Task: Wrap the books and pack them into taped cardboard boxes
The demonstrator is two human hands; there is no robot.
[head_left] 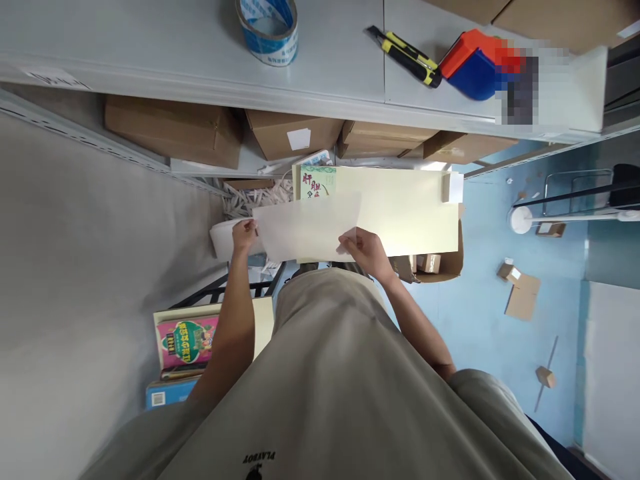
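A thin translucent plastic sheet [305, 227], perhaps a flat bag, is stretched out between my two hands. My left hand [245, 236] is closed on its left end in a pinch. Its right end is pinched by my right hand [365, 250], with the thumb and forefinger together. Below the sheet lies a pale yellow board [410, 207]. A green and white book [318, 181] rests at the board's left end, its lower part covered by the sheet. On the board's right end sits a small white block [453, 187].
The grey shelf [330, 87] ahead bears a tape roll [273, 40], a utility knife [405, 57] and a red-and-blue tape dispenser [475, 63]. Cardboard boxes [170, 130] fill the level below. Books [187, 340] are stacked behind my left arm. An open carton [453, 260] stands right.
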